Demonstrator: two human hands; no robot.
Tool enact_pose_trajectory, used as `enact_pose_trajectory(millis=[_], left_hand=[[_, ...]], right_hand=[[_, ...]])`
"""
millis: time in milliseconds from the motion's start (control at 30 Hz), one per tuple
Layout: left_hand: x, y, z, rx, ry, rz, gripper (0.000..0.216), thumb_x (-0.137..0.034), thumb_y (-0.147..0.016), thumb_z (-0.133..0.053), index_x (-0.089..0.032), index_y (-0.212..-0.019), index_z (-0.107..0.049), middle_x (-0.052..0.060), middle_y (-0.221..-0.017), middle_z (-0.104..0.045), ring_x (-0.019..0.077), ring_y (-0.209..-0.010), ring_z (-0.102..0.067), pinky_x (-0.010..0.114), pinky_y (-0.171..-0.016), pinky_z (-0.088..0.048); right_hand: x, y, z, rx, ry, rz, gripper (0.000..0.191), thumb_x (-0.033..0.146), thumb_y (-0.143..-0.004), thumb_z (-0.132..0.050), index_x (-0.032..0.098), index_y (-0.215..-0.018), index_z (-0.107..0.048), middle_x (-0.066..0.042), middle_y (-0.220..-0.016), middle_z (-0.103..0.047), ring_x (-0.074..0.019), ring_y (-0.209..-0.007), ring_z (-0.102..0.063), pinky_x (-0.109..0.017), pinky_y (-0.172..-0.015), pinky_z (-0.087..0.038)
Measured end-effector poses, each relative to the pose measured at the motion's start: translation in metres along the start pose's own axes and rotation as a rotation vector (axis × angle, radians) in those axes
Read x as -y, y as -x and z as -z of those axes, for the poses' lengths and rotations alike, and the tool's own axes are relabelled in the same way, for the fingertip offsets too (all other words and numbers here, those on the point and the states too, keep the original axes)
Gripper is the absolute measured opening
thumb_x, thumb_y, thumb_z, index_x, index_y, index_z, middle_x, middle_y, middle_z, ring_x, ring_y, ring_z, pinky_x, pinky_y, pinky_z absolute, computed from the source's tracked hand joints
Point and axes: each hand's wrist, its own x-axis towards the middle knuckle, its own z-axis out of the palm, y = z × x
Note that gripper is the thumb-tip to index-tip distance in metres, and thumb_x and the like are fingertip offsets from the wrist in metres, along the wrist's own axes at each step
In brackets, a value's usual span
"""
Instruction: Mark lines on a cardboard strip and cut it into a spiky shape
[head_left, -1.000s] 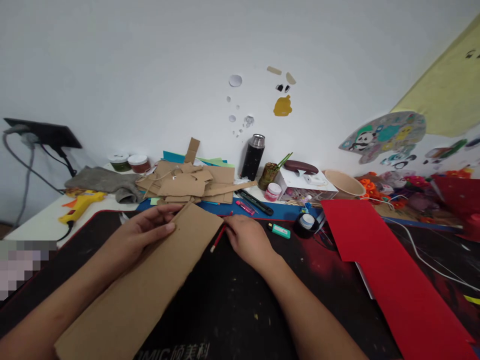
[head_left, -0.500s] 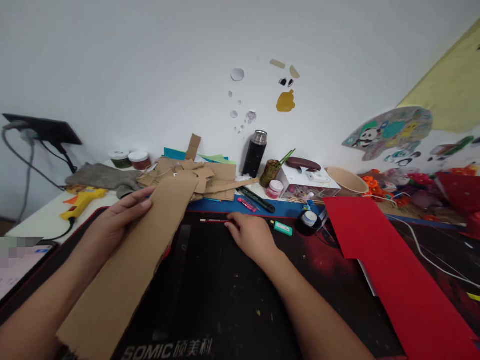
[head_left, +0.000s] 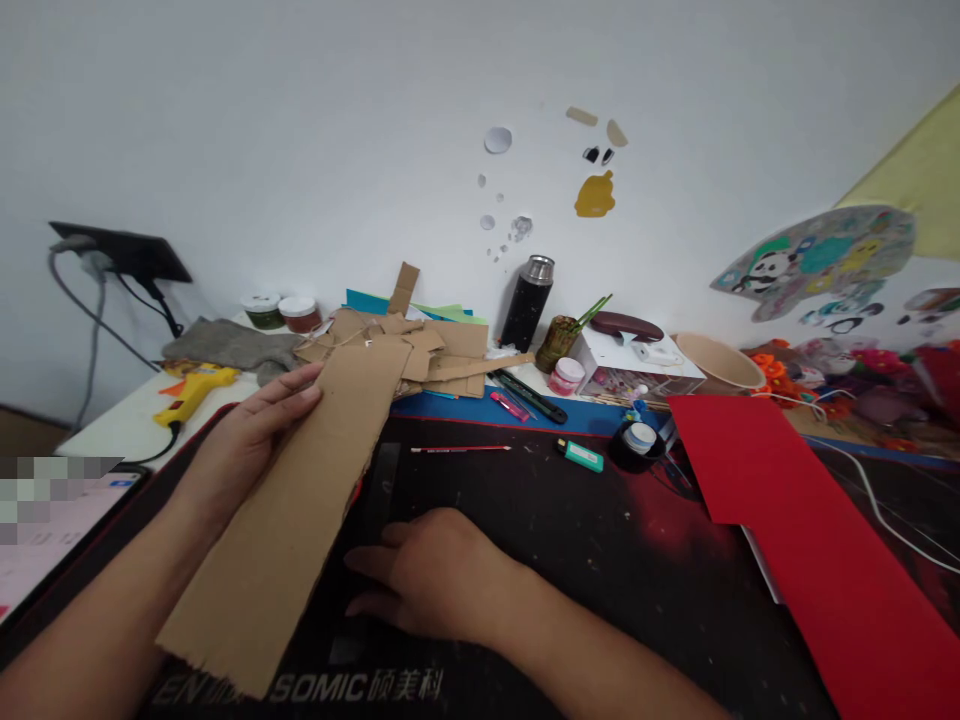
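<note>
My left hand [head_left: 262, 440] grips the left edge of a long strip of brown cardboard [head_left: 300, 510], thumb on top. The strip is tilted above the mat, with a ragged lower end. My right hand [head_left: 427, 575] is low over the black mat, fingers apart and pointing left, with nothing visible in them. Close to its fingertips lies a dark, see-through strip that looks like a ruler [head_left: 384, 475], partly hidden by the hand and cardboard. A red pencil [head_left: 461, 449] lies on the mat beyond the right hand. Something red peeks out under the cardboard's right edge.
Behind lie cardboard scraps [head_left: 450, 345], a black flask [head_left: 529, 300] and a box cutter [head_left: 529, 395]. A small teal item [head_left: 581, 456] lies right of the pencil. Red card [head_left: 795, 510] covers the right side. A yellow glue gun [head_left: 191, 395] and a phone [head_left: 67, 530] are at left.
My right hand has left the pencil and moved down and left towards the cardboard. The pencil now shows in full. My left hand still holds the cardboard; the view has shifted slightly.
</note>
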Motion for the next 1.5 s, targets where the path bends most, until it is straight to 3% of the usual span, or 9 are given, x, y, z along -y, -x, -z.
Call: enact_pose_trajectory(millis=[233, 433, 533, 633, 733, 900, 1067, 1300, 1500], left_hand=[[0.006, -0.005, 0.003, 0.007, -0.048, 0.012, 0.091, -0.044, -0.054, -0.106, -0.026, -0.138, -0.076, -0.002, -0.093, -0.085, 0.0154, -0.062, -0.072, 0.022, -0.051, -0.059], [0.017, -0.005, -0.009, 0.082, -0.104, -0.035, 0.072, -0.052, -0.049, -0.108, -0.022, -0.109, -0.080, -0.001, -0.086, -0.079, 0.0157, -0.070, -0.068, 0.023, -0.058, -0.054], [0.028, -0.009, -0.008, 0.188, -0.187, -0.132, 0.061, -0.054, -0.058, -0.105, -0.023, -0.105, -0.081, 0.000, -0.086, -0.077, 0.0186, -0.080, -0.070, 0.027, -0.069, -0.056], [0.038, -0.014, -0.002, 0.288, -0.309, -0.199, 0.054, -0.054, -0.069, -0.099, -0.025, -0.111, -0.082, 0.001, -0.091, -0.077, 0.0200, -0.084, -0.070, 0.030, -0.074, -0.055], [0.044, -0.016, 0.002, 0.362, -0.369, -0.199, 0.050, -0.054, -0.078, -0.094, -0.026, -0.117, -0.081, 0.003, -0.096, -0.077, 0.0228, -0.087, -0.071, 0.034, -0.076, -0.057], [0.044, -0.014, 0.001, 0.446, -0.361, -0.181, 0.048, -0.054, -0.081, -0.092, -0.027, -0.118, -0.080, 0.005, -0.100, -0.080, 0.0267, -0.091, -0.075, 0.039, -0.079, -0.059], [0.049, -0.010, -0.001, 0.494, -0.330, -0.173, 0.045, -0.054, -0.081, -0.093, -0.029, -0.117, -0.083, 0.009, -0.108, -0.082, 0.0301, -0.099, -0.076, 0.042, -0.085, -0.060], [0.049, -0.006, -0.006, 0.503, -0.291, -0.127, 0.045, -0.053, -0.074, -0.098, -0.029, -0.111, -0.086, 0.010, -0.111, -0.084, 0.0312, -0.097, -0.077, 0.042, -0.083, -0.061], [0.048, -0.010, 0.001, 0.455, -0.271, -0.012, 0.054, -0.068, -0.080, -0.091, -0.029, -0.117, -0.087, 0.011, -0.112, -0.085, 0.0291, -0.095, -0.077, 0.036, -0.078, -0.060]], right_hand=[[-0.026, 0.010, 0.010, -0.082, -0.034, -0.165, 0.038, 0.048, -0.114, -0.067, 0.021, -0.136, -0.081, -0.009, -0.106, -0.088, -0.0276, -0.094, -0.084, -0.034, -0.072, -0.056], [-0.056, 0.021, 0.018, -0.212, -0.150, -0.338, 0.021, 0.033, -0.112, -0.072, 0.021, -0.123, -0.085, -0.009, -0.115, -0.088, -0.0273, -0.102, -0.083, -0.033, -0.081, -0.053], [-0.068, 0.023, 0.017, -0.316, -0.305, -0.399, 0.013, 0.028, -0.107, -0.075, 0.021, -0.104, -0.086, -0.008, -0.102, -0.088, -0.0253, -0.089, -0.079, -0.031, -0.076, -0.047], [-0.077, 0.023, 0.012, -0.504, -0.658, -0.452, 0.022, 0.021, -0.100, -0.076, 0.020, -0.078, -0.074, -0.001, -0.075, -0.077, -0.0183, -0.070, -0.066, -0.028, -0.067, -0.039], [-0.086, 0.020, 0.006, -0.552, -0.832, -0.482, 0.032, 0.029, -0.104, -0.065, 0.021, -0.073, -0.064, 0.002, -0.065, -0.067, -0.0138, -0.055, -0.057, -0.025, -0.058, -0.038], [-0.098, 0.016, 0.003, -0.597, -1.040, -0.503, 0.045, 0.057, -0.108, -0.051, 0.020, -0.090, -0.068, 0.001, -0.068, -0.068, -0.0123, -0.048, -0.058, -0.023, -0.049, -0.039], [-0.094, 0.017, 0.009, -0.670, -1.240, -0.493, 0.063, 0.079, -0.099, -0.061, 0.018, -0.101, -0.077, 0.002, -0.068, -0.067, -0.0119, -0.048, -0.061, -0.023, -0.049, -0.038], [-0.082, 0.016, 0.009, -0.545, -1.305, -0.443, 0.064, 0.082, -0.089, -0.075, 0.021, -0.073, -0.066, 0.003, -0.060, -0.067, -0.0119, -0.047, -0.059, -0.023, -0.049, -0.039], [-0.085, 0.015, 0.008, -0.632, -1.337, -0.482, 0.062, 0.081, -0.086, -0.079, 0.021, -0.072, -0.067, 0.003, -0.058, -0.065, -0.0124, -0.046, -0.056, -0.024, -0.049, -0.041]])
